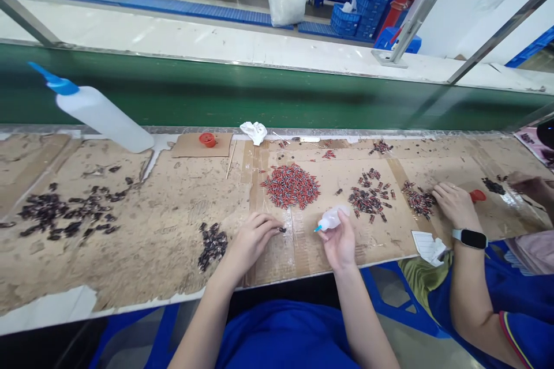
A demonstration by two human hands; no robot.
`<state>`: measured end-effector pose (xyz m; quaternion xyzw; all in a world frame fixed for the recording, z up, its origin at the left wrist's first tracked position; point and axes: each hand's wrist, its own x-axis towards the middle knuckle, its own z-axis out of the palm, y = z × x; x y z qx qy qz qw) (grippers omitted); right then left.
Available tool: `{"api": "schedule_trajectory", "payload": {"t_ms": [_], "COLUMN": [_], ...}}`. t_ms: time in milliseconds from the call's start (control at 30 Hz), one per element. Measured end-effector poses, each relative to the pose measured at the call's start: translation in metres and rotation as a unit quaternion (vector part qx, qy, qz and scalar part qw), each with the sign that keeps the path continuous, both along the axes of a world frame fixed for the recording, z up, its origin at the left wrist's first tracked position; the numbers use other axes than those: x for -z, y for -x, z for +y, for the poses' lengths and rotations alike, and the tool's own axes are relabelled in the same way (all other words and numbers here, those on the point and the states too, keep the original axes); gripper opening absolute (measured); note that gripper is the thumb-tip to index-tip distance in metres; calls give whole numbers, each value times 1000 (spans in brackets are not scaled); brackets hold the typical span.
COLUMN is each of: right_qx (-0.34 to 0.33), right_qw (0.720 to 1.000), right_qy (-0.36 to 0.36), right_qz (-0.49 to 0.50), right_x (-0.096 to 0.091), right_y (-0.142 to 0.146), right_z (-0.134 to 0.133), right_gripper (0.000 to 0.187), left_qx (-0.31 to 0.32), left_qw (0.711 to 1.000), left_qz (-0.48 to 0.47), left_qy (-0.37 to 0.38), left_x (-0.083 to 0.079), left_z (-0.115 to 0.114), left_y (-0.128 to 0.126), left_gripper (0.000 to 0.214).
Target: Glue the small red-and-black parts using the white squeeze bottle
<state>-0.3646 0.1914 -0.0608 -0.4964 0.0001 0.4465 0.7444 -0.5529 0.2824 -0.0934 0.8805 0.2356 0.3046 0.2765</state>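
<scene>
My left hand [255, 237] is closed low over the cardboard, its fingertips pinching a small dark part [282, 230]. In my right hand [340, 245] is a small translucent squeeze bottle [332, 218], tilted so that its blue nozzle tip points left and down. Beyond both hands lies a heap of small red-and-dark parts [291, 185]. A pile of dark parts [212, 247] sits left of my left hand. To the right of the bottle spreads another group of dark and reddish parts [370, 196].
A co-worker's hand [456, 204] reaches a nearby pile [419, 202] at right. A large white bottle [104, 118] with a blue nozzle stands tilted in view at far left. A red cap [208, 139], crumpled tissue [254, 132] and green belt [259, 95] lie beyond.
</scene>
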Motion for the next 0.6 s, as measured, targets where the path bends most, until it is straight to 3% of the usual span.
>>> {"api": "schedule_trajectory", "payload": {"t_ms": [133, 300, 600], "right_qx": [10, -28, -59], "right_qw": [990, 948, 925], "right_qy": [44, 76, 89], "right_qz": [-132, -307, -364], "right_x": [3, 5, 12], "right_y": [5, 18, 27], "right_z": [-1, -6, -2], "right_gripper": [35, 30, 30], "left_qx": [-6, -26, -30], "left_qw": [1000, 1000, 999], "left_qz": [2, 3, -19], "left_qy": [3, -12, -5], "left_x": [0, 3, 2], "left_z": [-1, -5, -8], "left_y": [-3, -6, -6], "left_gripper": [17, 21, 16]}}
